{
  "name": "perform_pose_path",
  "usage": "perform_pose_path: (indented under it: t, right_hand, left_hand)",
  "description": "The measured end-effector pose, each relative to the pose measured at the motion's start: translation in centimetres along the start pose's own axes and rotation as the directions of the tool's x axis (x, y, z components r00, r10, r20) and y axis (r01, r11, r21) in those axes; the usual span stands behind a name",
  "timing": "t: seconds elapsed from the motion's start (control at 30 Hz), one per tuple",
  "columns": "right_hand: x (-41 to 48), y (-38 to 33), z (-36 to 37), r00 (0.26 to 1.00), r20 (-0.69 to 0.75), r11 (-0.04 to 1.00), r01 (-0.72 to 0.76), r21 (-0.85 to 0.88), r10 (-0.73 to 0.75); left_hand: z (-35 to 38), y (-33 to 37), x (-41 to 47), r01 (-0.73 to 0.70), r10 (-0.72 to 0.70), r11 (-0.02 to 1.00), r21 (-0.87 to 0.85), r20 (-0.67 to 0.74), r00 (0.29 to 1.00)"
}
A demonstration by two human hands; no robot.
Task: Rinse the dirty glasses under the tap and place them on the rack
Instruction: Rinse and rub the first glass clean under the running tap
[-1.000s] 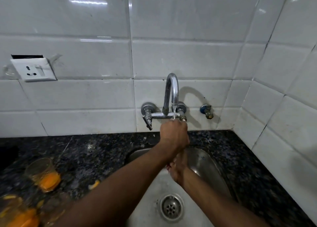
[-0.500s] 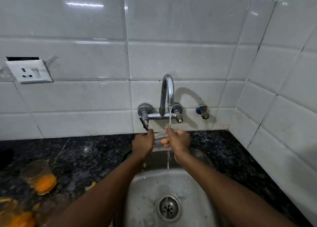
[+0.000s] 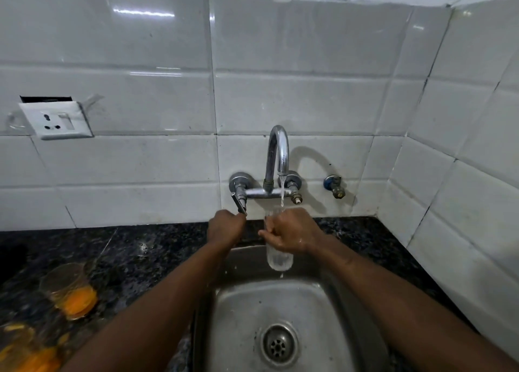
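One glass (image 3: 279, 259) is being rinsed: it is held upright straight below the tap (image 3: 278, 152), so that the stream (image 3: 282, 191) runs into its mouth, above the sink (image 3: 323, 301). A second glass (image 3: 68, 290) with orange residue is seen well to the left of the tap on the counter (image 3: 140, 248), and a third glass (image 3: 22, 352), blurred, lies further left and lower; both are judged unwashed. No rack is seen, so nothing can be counted as placed. The task is judged early, with this rinse to be finished, the glass racked and the others washed. The right hand (image 3: 292, 234) is wrapped round the glass's upper part, fingers clenched on it. The left hand (image 3: 226, 228) is curled at the tip of the lever (image 3: 240, 200) on the tap's left side, apparently gripping it.
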State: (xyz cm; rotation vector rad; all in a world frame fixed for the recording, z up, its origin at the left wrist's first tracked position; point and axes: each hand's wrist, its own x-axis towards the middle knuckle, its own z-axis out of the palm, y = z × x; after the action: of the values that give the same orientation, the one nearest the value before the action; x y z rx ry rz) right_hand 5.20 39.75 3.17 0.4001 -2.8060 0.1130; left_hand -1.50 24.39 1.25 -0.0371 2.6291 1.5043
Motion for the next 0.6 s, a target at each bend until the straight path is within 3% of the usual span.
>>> perform_pose_path:
  t: [0.1, 0.23, 0.37, 0.43, 0.5, 0.6]
  right_hand:
    - [0.2, 0.2, -0.2, 1.000, 0.018, 1.000, -0.023, 0.004, 0.023]
    - [1.0, 0.9, -2.4, 0.975, -0.212, 0.998, -0.061, 0.035, 0.067]
    - [0.9, 0.4, -1.9, 0.996, 0.024, 0.996, 0.085, -0.041, -0.084]
    - [0.8, 0.4, -1.2, 0.994, 0.063, 0.993, 0.089, -0.078, -0.084]
    - [0.9, 0.7, -1.3, 0.999, -0.008, 0.997, 0.044, -0.060, -0.045]
    - [1.0, 1.0, -1.9, 0.967, -0.242, 0.994, 0.060, -0.091, -0.080]
  left_hand:
    - [-0.7, 1.1, -0.2, -0.091, 0.100, 0.993, 0.080, -0.109, 0.989]
    - [-1.1, 2.3, 0.0, -0.186, 0.218, 0.970, 0.158, -0.217, 0.952]
    - [-1.1, 3.2, -0.1, -0.293, 0.408, 0.822, 0.488, -0.148, 0.901]
    - [-1.2, 3.9, -0.2, -0.363, 0.476, 0.738, 0.568, -0.059, 0.877]
    - [-1.5, 4.0, 0.5, -0.396, 0.486, 0.713, 0.579, 0.000, 0.874]
    - [-1.9, 2.3, 1.3, -0.383, 0.418, 0.836, 0.393, -0.002, 0.909]
